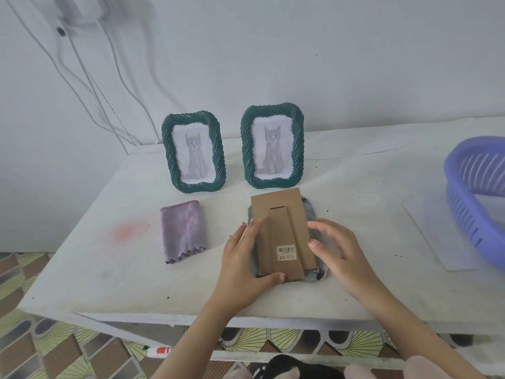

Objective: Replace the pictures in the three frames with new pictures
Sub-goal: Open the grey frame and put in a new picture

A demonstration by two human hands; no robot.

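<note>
Frame swap under way, one of three on the bench. We are looking down at a white table (109, 269) where the third frame (318, 274) is lying face down near the front edge. Its cardboard back (278, 220) is facing up, w/ the fold-out stand and a barcode label (286, 252) showing.

The hands are working apart, one on each side. The left hand (243, 255) is gripping the L edge, fingers curling along it and thumb hooking the near corner. The right hand (336, 247) is clamping the R side, thumb pressing on the board and fingers curving over the frame's rim. The board is sitting a bit askew on the frame, so we are judging that it is being slid, but in or out we cannot tell.

Behind, well apart from the hands, the left frame (191, 117) and the right frame (273, 109) are standing upright side by side. Each is showing a grey cat picture (194, 157) (272, 150). Whether those pics are old or new we cannot say.

So we are reading the job as in progress: one frame open or closing, and the other two either done or waiting.

Also lying about are a folded purple cloth (183, 231) L of the work, and at far R a purple basket (464, 214) resting partly on a pale sheet (437, 236).
</note>
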